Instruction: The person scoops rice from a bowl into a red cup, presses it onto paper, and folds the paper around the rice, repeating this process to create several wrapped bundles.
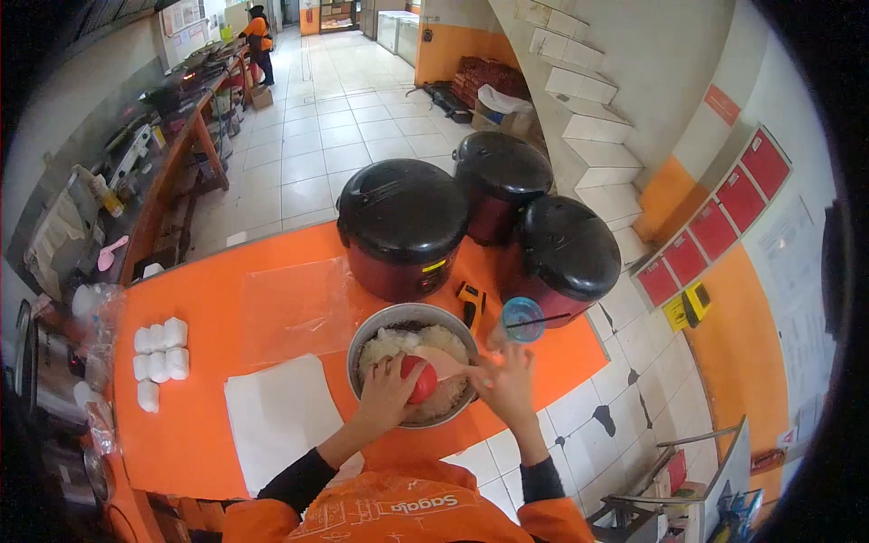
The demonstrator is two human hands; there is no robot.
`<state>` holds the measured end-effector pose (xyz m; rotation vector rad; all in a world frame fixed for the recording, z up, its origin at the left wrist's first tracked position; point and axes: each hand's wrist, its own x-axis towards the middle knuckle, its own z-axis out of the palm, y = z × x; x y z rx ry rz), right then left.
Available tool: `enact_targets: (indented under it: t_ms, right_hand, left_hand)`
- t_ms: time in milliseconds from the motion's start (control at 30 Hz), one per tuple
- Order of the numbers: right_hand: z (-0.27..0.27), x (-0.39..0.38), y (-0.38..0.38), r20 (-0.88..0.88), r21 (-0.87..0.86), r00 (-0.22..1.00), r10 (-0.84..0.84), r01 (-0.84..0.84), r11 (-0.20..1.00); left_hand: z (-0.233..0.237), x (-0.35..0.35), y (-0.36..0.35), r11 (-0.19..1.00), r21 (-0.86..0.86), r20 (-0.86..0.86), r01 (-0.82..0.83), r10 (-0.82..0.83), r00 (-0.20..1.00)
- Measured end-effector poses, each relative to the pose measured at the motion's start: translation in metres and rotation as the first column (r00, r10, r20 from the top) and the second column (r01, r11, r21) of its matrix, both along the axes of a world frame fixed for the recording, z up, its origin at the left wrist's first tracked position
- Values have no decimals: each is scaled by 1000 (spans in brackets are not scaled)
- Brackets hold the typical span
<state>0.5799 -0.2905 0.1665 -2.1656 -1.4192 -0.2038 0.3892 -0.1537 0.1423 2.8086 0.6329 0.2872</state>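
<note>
A round metal pot of white rice stands on the orange table, close to the person's body. Over its left half, my left hand is closed around a small red bowl. My right hand is at the pot's right rim, its fingers closed on the handle end of a pale pink rice paddle. The paddle's blade lies over the rice beside the red bowl. What is inside the bowl is hidden.
Three rice cookers with black lids stand behind the pot. Near it are a blue cup, a yellow-black device, white paper sheets, a clear plastic sheet and several white wrapped packs. A person stands far back left.
</note>
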Motion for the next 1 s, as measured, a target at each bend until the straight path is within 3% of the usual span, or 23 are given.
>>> enact_targets:
  t_ms: [67,167,267,367,467,567,667,767,867,900,1000]
  right_hand:
    - [7,-9,14,300,-157,939,168,-125,980]
    - [2,1,26,416,-270,866,278,-174,947]
    - [30,15,30,77,-490,955,286,-213,845]
    - [82,12,35,173,-524,971,166,-52,850]
    - [107,6,62,210,-693,935,285,-63,718]
    - [70,14,89,178,-765,911,371,-109,635]
    - [65,14,110,116,-822,931,345,-105,560]
    - [48,24,117,7,-849,979,205,-103,518]
    - [9,4,98,49,-764,974,219,-105,637]
    - [-1,-9,91,135,-764,938,319,-106,636]
    - [-12,-56,70,251,-737,844,474,-151,659]
  left_hand:
    - [-7,2,1,998,-63,-46,-24,21,999]
    - [18,-8,5,964,-263,46,-30,44,998]
    - [39,-28,29,894,-416,401,167,16,916]
    - [13,-36,54,575,-730,595,370,267,758]
    - [-28,-28,59,596,-723,669,350,475,572]
    - [-40,-6,52,724,-603,786,335,467,406]
    - [-46,-13,46,709,-677,696,198,529,485]
    - [-27,-11,35,702,-704,689,107,638,345]
    - [-42,-9,35,684,-727,656,-64,718,233]
    - [-46,-7,36,671,-737,647,-84,735,202]
    - [-46,-12,37,638,-770,627,5,756,189]
